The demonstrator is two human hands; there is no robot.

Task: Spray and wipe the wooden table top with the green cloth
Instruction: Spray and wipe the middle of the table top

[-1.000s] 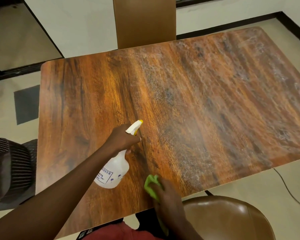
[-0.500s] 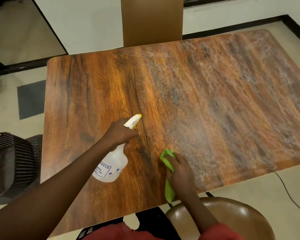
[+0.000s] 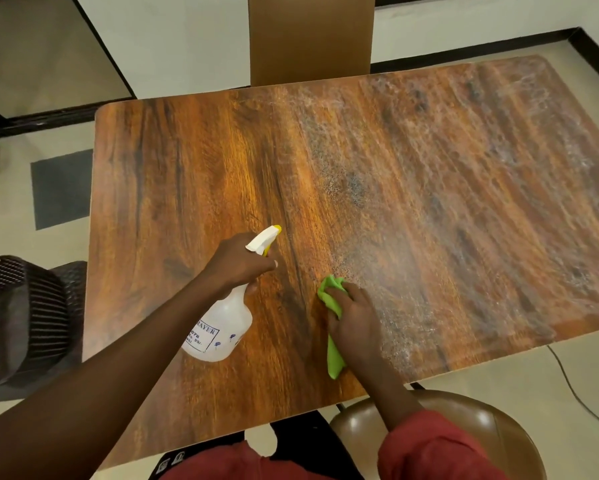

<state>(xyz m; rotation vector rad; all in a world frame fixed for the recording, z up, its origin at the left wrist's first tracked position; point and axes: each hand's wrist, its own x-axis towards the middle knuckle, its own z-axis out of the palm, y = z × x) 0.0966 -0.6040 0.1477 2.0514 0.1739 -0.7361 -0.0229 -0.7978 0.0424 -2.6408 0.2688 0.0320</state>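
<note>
Now we see the left hand [image 3: 237, 263] curled round the neck of the white spray bottle [image 3: 221, 327], with a finger reaching forward under its yellow-tipped nozzle [image 3: 266, 237]. The bottle leans, its nozzle pointing away from the person and a little to the right. We cannot tell whether its base touches the wood.

Just to the right, the right hand [image 3: 355, 320] presses down on the green cloth [image 3: 333, 358], fingers bent over the bunched fabric. One end of the cloth pokes out past the fingertips and the other trails back beneath the wrist toward the near edge. The cloth lies on the wooden table top [image 3: 187, 168] close to that near edge, roughly midway along it.

We notice a whitish, speckled film of spray [image 3: 464, 202] over the right half of the table, starting right beside the cloth. The left half looks darker and glossy.

Around the table we find a tan chair back [image 3: 310, 39] at the far side, a brown padded seat [image 3: 471, 420] at the near right corner, a black woven basket [image 3: 24, 317] on the floor to the left, a dark mat [image 3: 60, 188] beyond it, and a thin cable [image 3: 575, 389] on the floor at right. A red sleeve [image 3: 436, 448] covers the right forearm.
</note>
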